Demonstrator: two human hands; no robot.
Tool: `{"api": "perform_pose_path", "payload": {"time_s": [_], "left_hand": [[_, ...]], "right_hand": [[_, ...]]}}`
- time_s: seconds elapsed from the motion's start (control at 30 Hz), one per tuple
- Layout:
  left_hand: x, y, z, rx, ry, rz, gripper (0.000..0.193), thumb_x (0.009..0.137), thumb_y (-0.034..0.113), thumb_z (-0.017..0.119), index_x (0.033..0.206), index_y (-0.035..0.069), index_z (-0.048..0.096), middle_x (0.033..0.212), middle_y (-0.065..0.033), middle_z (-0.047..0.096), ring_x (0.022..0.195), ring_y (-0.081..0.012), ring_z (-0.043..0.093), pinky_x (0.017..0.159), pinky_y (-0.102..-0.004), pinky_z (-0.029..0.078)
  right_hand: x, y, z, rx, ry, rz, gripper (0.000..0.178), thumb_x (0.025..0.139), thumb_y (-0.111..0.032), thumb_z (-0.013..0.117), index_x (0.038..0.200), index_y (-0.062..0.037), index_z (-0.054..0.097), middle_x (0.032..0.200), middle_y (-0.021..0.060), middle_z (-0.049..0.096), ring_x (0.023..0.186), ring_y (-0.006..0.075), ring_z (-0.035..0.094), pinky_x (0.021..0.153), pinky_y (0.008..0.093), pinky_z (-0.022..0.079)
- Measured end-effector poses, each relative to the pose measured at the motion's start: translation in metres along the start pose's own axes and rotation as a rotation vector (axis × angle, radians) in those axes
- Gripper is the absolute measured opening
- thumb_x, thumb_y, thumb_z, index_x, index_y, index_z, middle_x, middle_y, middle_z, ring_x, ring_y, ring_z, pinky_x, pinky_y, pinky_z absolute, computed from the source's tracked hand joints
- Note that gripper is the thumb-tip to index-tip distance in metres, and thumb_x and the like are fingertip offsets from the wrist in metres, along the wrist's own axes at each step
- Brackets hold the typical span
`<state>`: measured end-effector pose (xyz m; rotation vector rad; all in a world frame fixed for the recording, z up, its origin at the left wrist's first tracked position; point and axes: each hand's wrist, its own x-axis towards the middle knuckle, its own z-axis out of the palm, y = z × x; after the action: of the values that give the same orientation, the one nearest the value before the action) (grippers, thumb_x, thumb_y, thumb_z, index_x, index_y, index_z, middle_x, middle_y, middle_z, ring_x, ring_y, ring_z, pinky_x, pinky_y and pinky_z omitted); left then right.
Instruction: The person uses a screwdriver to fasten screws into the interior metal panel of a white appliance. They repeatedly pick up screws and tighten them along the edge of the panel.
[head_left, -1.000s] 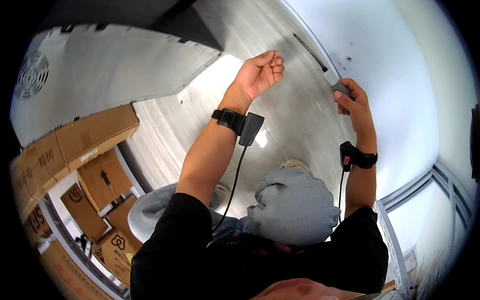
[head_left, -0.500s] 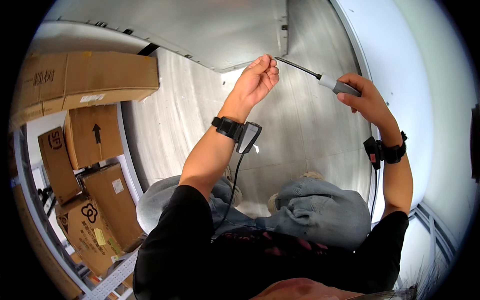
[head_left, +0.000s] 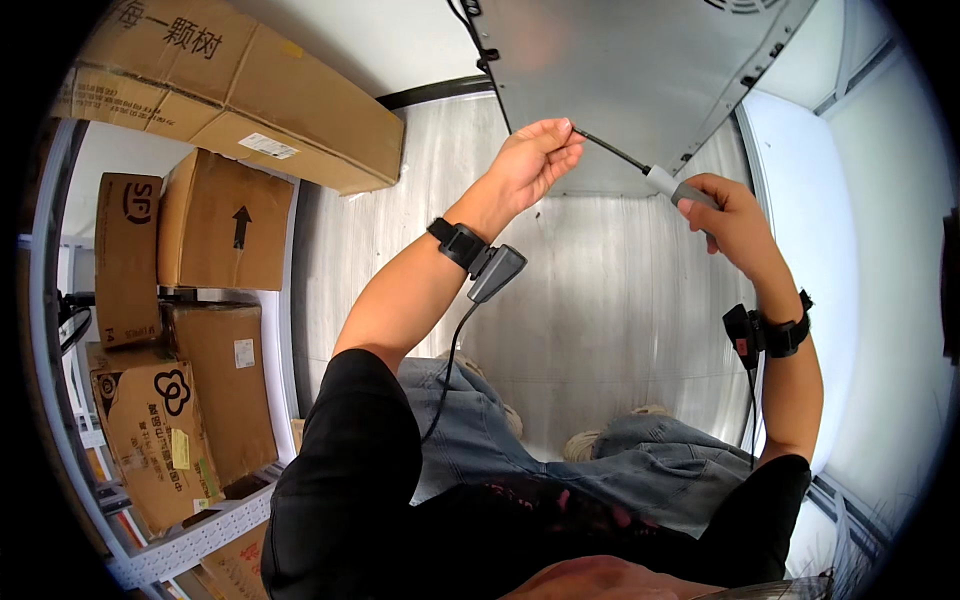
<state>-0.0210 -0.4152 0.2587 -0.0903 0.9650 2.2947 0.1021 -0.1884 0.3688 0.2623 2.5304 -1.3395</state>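
Grey wood-look flr [head_left: 600,290] btwn box-laden shelf [head_left: 210,537] on L, white wall [head_left: 880,220] on R. Wide flr strip nearer body than hands. Metal panel [head_left: 620,80] ahead, lower L corner hidden by L hand [head_left: 532,168]. Long cardbd box [head_left: 305,110] upper L, apart from hands. R hand [head_left: 740,222] grips screwdriver [head_left: 661,182] handle; tip at L fingertips. L fingers curled; can't tell if pinching anything.

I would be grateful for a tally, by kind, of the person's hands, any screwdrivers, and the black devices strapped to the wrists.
Hands: 2 (left hand, right hand)
Screwdriver: 1
Black wrist devices: 2 (left wrist device, right wrist device)
Total: 5
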Motion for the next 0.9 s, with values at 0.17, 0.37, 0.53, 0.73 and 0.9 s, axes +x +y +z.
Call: {"api": "perform_pose_path", "payload": {"time_s": [0.17, 0.37, 0.53, 0.73, 0.9], "left_hand": [[-0.008, 0.028, -0.024, 0.184, 0.048, 0.010, 0.012, 0.091, 0.015, 0.056, 0.092, 0.003, 0.057, 0.087, -0.0072, 0.064, 0.073, -0.0120, 0.064, 0.068, -0.0205, 0.057], [-0.014, 0.055, -0.048, 0.321, 0.030, -0.051, 0.011, 0.088, 0.012, 0.060, 0.093, 0.002, 0.059, 0.086, -0.0088, 0.065, 0.071, -0.0125, 0.065, 0.065, -0.0220, 0.057], [-0.007, 0.070, -0.079, 0.377, -0.065, -0.112, 0.014, 0.086, 0.012, 0.063, 0.093, 0.000, 0.061, 0.085, -0.0102, 0.066, 0.071, -0.0138, 0.065, 0.065, -0.0233, 0.056], [-0.010, 0.078, -0.102, 0.489, -0.099, -0.184, 0.015, 0.086, 0.015, 0.064, 0.091, 0.001, 0.062, 0.082, -0.0089, 0.067, 0.068, -0.0122, 0.064, 0.062, -0.0221, 0.055], [-0.006, 0.073, -0.112, 0.522, -0.144, -0.230, 0.013, 0.087, 0.017, 0.064, 0.088, 0.004, 0.061, 0.078, -0.0071, 0.066, 0.063, -0.0111, 0.064, 0.056, -0.0202, 0.054]], "right_hand": [[0.006, -0.028, 0.029, -0.201, 0.105, -0.106, 0.024, 0.080, -0.022, 0.063, 0.091, -0.0018, 0.063, 0.068, 0.0060, 0.054, 0.055, 0.0154, 0.047, 0.052, 0.0305, 0.041], [-0.005, -0.064, 0.068, -0.458, 0.267, -0.164, 0.024, 0.076, -0.022, 0.067, 0.092, -0.0043, 0.064, 0.074, 0.0153, 0.064, 0.067, 0.0308, 0.061, 0.061, 0.0367, 0.047], [-0.008, -0.071, 0.101, -0.571, 0.362, -0.283, 0.022, 0.072, -0.019, 0.069, 0.090, -0.0065, 0.063, 0.076, 0.0121, 0.063, 0.066, 0.0318, 0.060, 0.059, 0.0381, 0.047], [-0.008, -0.061, 0.128, -0.579, 0.417, -0.333, 0.024, 0.070, -0.018, 0.070, 0.090, -0.0066, 0.063, 0.072, 0.0090, 0.061, 0.062, 0.0293, 0.059, 0.055, 0.0369, 0.047], [-0.008, -0.045, 0.140, -0.498, 0.473, -0.380, 0.025, 0.069, -0.017, 0.071, 0.090, -0.0069, 0.064, 0.073, 0.0090, 0.061, 0.062, 0.0284, 0.060, 0.055, 0.0361, 0.047]]}}
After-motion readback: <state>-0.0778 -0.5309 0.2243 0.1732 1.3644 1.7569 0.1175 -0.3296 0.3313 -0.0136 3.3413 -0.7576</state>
